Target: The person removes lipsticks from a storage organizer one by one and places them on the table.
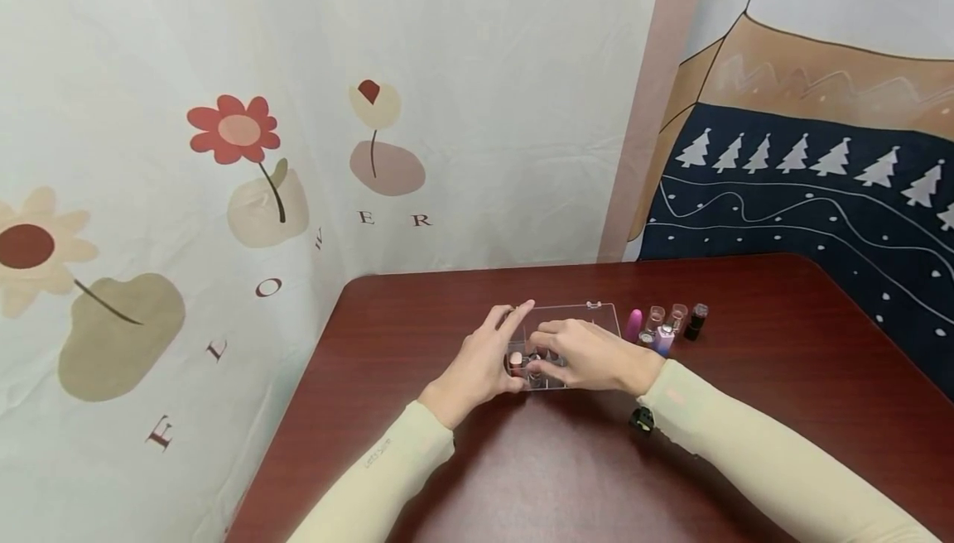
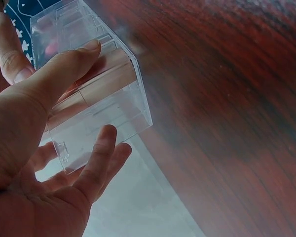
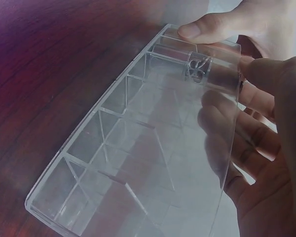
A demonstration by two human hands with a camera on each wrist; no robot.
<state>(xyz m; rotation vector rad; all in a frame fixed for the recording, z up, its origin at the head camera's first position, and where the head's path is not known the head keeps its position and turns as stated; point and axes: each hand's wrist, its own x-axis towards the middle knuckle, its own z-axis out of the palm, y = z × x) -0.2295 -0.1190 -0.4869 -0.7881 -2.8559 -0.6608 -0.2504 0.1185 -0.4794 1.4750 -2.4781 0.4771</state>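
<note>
A clear plastic organizer box (image 3: 138, 133), divided into several small compartments, sits on the table. My left hand (image 1: 480, 358) grips its left end, thumb (image 2: 71, 66) on the near side and the other fingers about the far side. A lipstick (image 1: 516, 359) with a pale top stands in the compartment by the left thumb. My right hand (image 1: 592, 353) reaches over the box. Between its thumb and fingers is a clear-ended lipstick tube (image 3: 200, 69) in the neighbouring compartment; the fingers partly hide it. The compartments toward the right end hold nothing visible.
Right of the box stand a magenta tube (image 1: 634, 325), two clear-topped tubes (image 1: 656, 318), a purple-blue tube (image 1: 664, 340) and a black tube (image 1: 696, 322). The dark red table (image 1: 507, 477) meets a printed cloth (image 1: 484, 154) behind it.
</note>
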